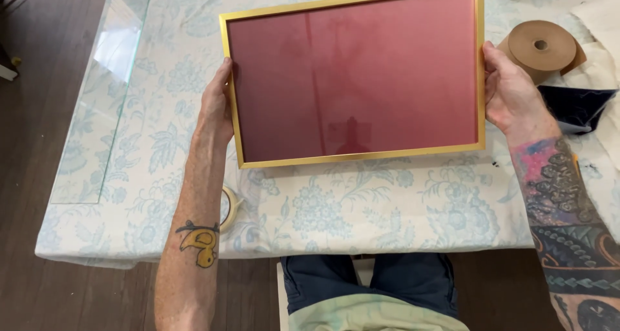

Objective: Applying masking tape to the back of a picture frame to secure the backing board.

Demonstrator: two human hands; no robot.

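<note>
The picture frame, a gold-edged rectangle with a dark red glazed front, is held up over the table between both hands, its long sides running left to right and its far right corner tilted slightly upward. The left hand grips the frame's left short edge, thumb side against the gold rim and fingers hidden behind it, closed on the edge. The right hand clasps the right short edge, thumb lying on the front of the rim near the top, the other fingers out of sight behind. The table is covered with a pale cloth printed with blue flowers. A sheet of clear glass lies flat along the table's left side, well apart from the frame. A roll of brown paper tape sits just beyond the right hand, beside a dark blue cloth. A smaller roll of pale tape lies partly hidden under the left forearm
</note>
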